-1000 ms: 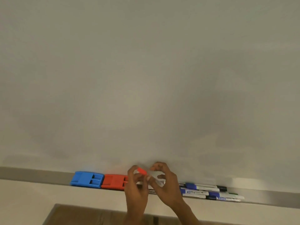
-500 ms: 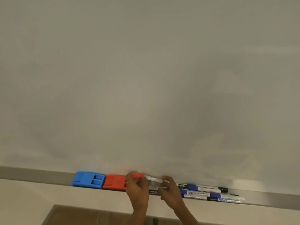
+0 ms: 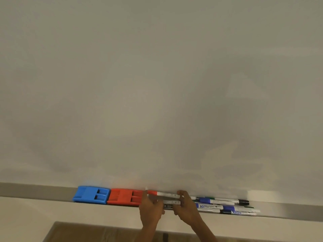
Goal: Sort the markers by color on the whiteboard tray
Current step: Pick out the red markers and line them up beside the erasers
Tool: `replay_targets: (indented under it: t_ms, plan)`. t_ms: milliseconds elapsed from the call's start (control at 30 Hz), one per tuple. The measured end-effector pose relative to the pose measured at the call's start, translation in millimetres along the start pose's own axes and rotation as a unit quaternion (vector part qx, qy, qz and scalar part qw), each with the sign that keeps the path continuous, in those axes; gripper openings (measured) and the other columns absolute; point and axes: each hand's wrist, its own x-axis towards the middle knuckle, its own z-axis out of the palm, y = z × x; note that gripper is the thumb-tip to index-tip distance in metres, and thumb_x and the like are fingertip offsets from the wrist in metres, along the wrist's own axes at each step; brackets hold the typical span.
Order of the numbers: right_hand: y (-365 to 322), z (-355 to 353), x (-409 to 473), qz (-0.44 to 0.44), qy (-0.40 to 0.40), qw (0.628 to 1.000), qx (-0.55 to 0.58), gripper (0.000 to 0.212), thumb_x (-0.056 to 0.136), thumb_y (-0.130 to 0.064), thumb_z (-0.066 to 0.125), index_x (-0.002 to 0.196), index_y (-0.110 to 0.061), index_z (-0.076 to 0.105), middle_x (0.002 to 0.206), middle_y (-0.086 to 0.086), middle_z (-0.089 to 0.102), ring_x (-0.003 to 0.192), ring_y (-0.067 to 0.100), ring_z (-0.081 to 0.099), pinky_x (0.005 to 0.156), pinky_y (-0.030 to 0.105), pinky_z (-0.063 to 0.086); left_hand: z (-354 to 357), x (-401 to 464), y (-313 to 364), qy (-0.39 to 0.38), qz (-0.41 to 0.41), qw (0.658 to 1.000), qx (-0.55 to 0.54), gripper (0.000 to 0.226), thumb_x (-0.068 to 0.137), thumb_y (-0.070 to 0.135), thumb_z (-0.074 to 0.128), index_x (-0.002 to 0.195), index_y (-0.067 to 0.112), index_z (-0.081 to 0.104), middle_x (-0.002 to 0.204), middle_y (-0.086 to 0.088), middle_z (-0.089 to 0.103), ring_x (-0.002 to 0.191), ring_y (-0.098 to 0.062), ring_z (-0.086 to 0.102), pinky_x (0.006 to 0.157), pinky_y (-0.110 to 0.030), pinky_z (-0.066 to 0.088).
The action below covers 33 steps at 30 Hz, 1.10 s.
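While both hands steady it, red marker (image 3: pixel 163 194) lies along tray (image 3: pixel 35 190) back edge beside red eraser (image 3: pixel 125 198) | left hand (image 3: pixel 151 209) pinches cap end | right hand (image 3: pixel 186 206) grips barrel | likely grouping reds, apart from blue markers (image 3: pixel 209 204).

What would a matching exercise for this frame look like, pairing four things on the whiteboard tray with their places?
Things:
1. blue plastic eraser
2. red plastic eraser
3. red-capped white marker
4. blue-capped white markers

Places:
A. held between left hand and right hand
B. leftmost on the grey metal tray
C. right of both hands
D. just left of the left hand

Pairs: 1-B, 2-D, 3-A, 4-C
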Motion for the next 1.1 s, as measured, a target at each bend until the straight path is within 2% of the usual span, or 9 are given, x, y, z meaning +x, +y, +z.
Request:
replay_targets:
  t_ms: [167, 267, 333, 633, 700, 767, 867, 1033, 1100]
  plan:
    - [4.9, -3.0, 2.0, -0.019, 0.005, 0.998, -0.062, 0.043, 0.084, -0.026, 0.063, 0.121, -0.019, 0.042, 0.096, -0.007, 0.058, 0.079, 0.005, 0.056, 0.06, 0.006, 0.045, 0.2, 3.5, 3.1, -0.057, -0.054, 0.996, 0.036, 0.04, 0.075, 0.014, 0.068, 0.111, 0.019, 0.051, 0.077, -0.008, 0.073, 0.046, -0.023, 0.069, 0.041, -0.024, 0.05]
    - [8.4, 0.1, 4.2, -0.012, 0.0, 0.997, -0.082, 0.05, 0.081, -0.029, 0.065, 0.123, -0.022, 0.04, 0.107, -0.003, 0.063, 0.088, 0.01, 0.059, 0.077, 0.018, 0.052, -1.0, 7.1, 0.2, -0.07, -0.065, 0.994, 0.06, 0.035, 0.071, 0.014, 0.063, 0.104, 0.019, 0.055, 0.066, -0.006, 0.073, 0.046, -0.024, 0.069, 0.041, -0.024, 0.049]
    - [9.7, 2.0, 4.8, -0.007, -0.004, 0.995, -0.1, 0.052, 0.08, -0.031, 0.065, 0.125, -0.024, 0.039, 0.113, -0.003, 0.064, 0.092, 0.011, 0.061, 0.082, 0.023, 0.054, -1.9, 8.8, -1.3, -0.073, -0.063, 0.993, 0.071, 0.033, 0.068, 0.015, 0.06, 0.1, 0.019, 0.057, 0.064, -0.005, 0.073, 0.046, -0.024, 0.069, 0.042, -0.024, 0.047]
    - [8.7, 4.1, 3.0, -0.001, -0.01, 0.985, -0.17, 0.059, 0.079, -0.029, 0.062, 0.131, -0.025, 0.035, 0.116, 0.0, 0.061, 0.101, 0.014, 0.057, 0.081, 0.024, 0.052, -3.2, 7.5, -6.3, -0.063, -0.032, 0.987, 0.143, 0.036, 0.073, 0.025, 0.066, 0.105, 0.02, 0.051, 0.081, -0.002, 0.072, 0.044, -0.017, 0.068, 0.042, -0.024, 0.052]
    - [8.2, 4.4, 1.6, 0.0, -0.009, 0.984, -0.179, 0.059, 0.078, -0.025, 0.061, 0.13, -0.026, 0.035, 0.115, 0.002, 0.06, 0.096, 0.015, 0.053, 0.075, 0.022, 0.048, -1.8, 5.3, -7.6, -0.048, -0.019, 0.986, 0.161, 0.041, 0.07, 0.032, 0.067, 0.107, 0.023, 0.049, 0.085, 0.002, 0.071, 0.054, -0.019, 0.071, 0.052, -0.028, 0.058]
    - [8.6, 5.3, 0.9, 0.001, 0.005, 0.985, -0.172, 0.057, 0.075, -0.023, 0.06, 0.128, -0.028, 0.037, 0.111, 0.001, 0.061, 0.093, 0.015, 0.055, 0.073, 0.022, 0.05, -0.4, 1.2, -4.6, -0.029, 0.003, 0.983, 0.179, 0.047, 0.068, 0.033, 0.069, 0.11, 0.023, 0.05, 0.092, 0.001, 0.071, 0.075, -0.024, 0.072, 0.069, -0.031, 0.059]
    - [9.0, 5.0, -2.4, 0.006, 0.041, 0.985, -0.167, 0.046, 0.078, -0.024, 0.063, 0.119, -0.028, 0.043, 0.102, -0.004, 0.065, 0.089, 0.013, 0.062, 0.071, 0.021, 0.054, 1.9, -8.0, 8.6, -0.026, 0.039, 0.982, 0.185, 0.044, 0.077, 0.023, 0.072, 0.115, 0.017, 0.051, 0.101, -0.002, 0.071, 0.088, -0.023, 0.068, 0.075, -0.03, 0.053]
    - [9.3, -6.4, -17.0, 0.015, 0.113, 0.982, -0.153, 0.019, 0.083, -0.022, 0.06, 0.095, -0.031, 0.048, 0.08, -0.007, 0.057, 0.071, 0.009, 0.053, 0.055, 0.011, 0.039, 7.4, -14.1, 17.7, -0.047, 0.096, 0.975, 0.195, 0.029, 0.075, 0.023, 0.071, 0.101, 0.021, 0.057, 0.08, 0.005, 0.065, 0.076, -0.015, 0.061, 0.067, -0.027, 0.048]
    - [13.0, -11.0, -24.2, 0.035, 0.14, 0.98, -0.135, 0.018, 0.08, -0.017, 0.06, 0.088, -0.03, 0.051, 0.082, -0.007, 0.061, 0.073, 0.01, 0.056, 0.058, 0.014, 0.042, 10.8, -16.2, 20.4, -0.072, 0.121, 0.972, 0.189, 0.023, 0.075, 0.019, 0.071, 0.093, 0.022, 0.056, 0.075, 0.006, 0.062, 0.074, -0.014, 0.061, 0.062, -0.024, 0.046]
